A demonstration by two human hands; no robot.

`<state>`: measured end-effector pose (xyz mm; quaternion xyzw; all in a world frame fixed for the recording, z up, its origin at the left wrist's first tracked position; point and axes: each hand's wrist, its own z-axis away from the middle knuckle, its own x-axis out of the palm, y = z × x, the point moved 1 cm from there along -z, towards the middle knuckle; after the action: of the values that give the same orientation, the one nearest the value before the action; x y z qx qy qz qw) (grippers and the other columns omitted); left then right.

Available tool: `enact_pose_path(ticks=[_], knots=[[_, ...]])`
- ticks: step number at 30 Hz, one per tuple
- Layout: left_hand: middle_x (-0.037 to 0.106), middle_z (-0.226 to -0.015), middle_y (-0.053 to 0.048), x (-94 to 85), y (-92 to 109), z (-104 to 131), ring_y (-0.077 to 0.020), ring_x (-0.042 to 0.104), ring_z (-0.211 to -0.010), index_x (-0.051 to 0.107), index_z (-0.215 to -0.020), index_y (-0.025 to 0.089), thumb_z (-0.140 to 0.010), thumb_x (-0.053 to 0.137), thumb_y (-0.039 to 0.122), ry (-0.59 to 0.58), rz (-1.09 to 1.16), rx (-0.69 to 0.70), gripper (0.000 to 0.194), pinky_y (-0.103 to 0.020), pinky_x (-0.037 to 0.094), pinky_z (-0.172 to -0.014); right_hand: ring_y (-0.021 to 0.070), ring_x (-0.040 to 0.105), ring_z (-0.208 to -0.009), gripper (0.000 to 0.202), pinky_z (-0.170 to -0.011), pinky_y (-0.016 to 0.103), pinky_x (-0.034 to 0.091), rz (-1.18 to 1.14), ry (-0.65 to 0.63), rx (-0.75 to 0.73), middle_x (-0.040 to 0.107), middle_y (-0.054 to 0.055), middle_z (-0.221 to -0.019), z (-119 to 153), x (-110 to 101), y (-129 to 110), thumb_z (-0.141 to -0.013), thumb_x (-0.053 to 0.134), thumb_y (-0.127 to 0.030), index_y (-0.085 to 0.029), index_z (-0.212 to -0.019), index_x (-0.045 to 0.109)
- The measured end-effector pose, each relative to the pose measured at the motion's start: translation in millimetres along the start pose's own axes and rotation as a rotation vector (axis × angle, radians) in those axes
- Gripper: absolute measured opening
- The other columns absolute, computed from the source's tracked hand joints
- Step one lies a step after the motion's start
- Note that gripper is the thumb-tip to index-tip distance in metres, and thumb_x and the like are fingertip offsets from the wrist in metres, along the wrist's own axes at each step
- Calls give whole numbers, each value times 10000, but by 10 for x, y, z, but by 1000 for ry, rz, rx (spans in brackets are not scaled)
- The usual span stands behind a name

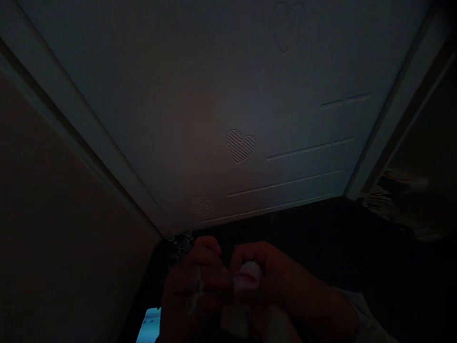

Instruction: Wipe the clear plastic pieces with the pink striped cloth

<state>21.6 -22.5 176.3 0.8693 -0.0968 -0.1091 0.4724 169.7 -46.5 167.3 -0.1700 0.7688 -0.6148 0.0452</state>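
Note:
The picture is very dark. My left hand (200, 281) and my right hand (262, 267) are close together at the bottom centre. Fingers of my right hand wrap round a small pale pinkish object (248, 276), too dim to name. Curled too, the fingers of my left hand reach toward that object's left side. A thin clear or shiny item (194, 289) shows at my left hand, and its shape is hard to make out. Below the hands, more pale material (235, 321) is blurred in shadow.
A pale door (178, 119) with engraved hearts and lines stands ahead in its frame. A brown wall (53, 214) is on the left. A lit screen (149, 326) glows at the bottom left. Dim clutter (389, 195) lies at the right, past the door frame.

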Motion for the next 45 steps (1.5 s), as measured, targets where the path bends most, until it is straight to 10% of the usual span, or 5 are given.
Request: enact_pose_path(ticks=[6, 10, 20, 26, 45], knots=[[583, -558, 3, 80, 48, -3, -173, 525, -650, 753, -574, 289, -637, 787, 423, 101, 165, -97, 152, -248, 463, -601, 60, 435, -436, 124, -409, 150, 378, -247, 39, 132, 499, -75, -543, 50, 38, -26, -636, 672, -180, -186, -690, 561], [605, -657, 22, 154, 27, 17, -119, 527, -581, 747, -641, 225, -623, 771, 191, 217, 153, -413, 45, -203, 451, -524, 85, 461, -462, 72, -404, 167, 352, 79, 222, -106, 540, -49, -559, 70, -22, -41, -722, 657, -246, -187, -721, 615], [723, -640, 29, 190, 55, -19, -137, 637, -538, 693, -797, 211, -630, 724, 182, 398, 241, -565, 172, -216, 523, -522, 154, 624, -635, 91, -564, 250, 461, 751, 407, -713, 697, 37, -725, 60, -105, 8, -877, 558, -189, -181, -822, 630], [727, -757, 32, -41, -7, 9, -153, 663, -647, 692, -895, 249, -747, 656, 313, 313, -195, -236, 166, -199, 521, -550, 155, 614, -683, 116, -621, 271, 433, 863, 368, -827, 709, 20, -742, 58, -99, -39, -913, 531, -153, -197, -835, 605], [692, -778, 21, -53, 248, 36, -175, 630, -742, 661, -817, 262, -834, 520, 388, 153, -429, -276, 190, -236, 480, -679, 190, 610, -745, 195, -662, 307, 443, 915, 200, -785, 711, 66, -837, 66, -143, -6, -865, 498, -63, -153, -1007, 595]])
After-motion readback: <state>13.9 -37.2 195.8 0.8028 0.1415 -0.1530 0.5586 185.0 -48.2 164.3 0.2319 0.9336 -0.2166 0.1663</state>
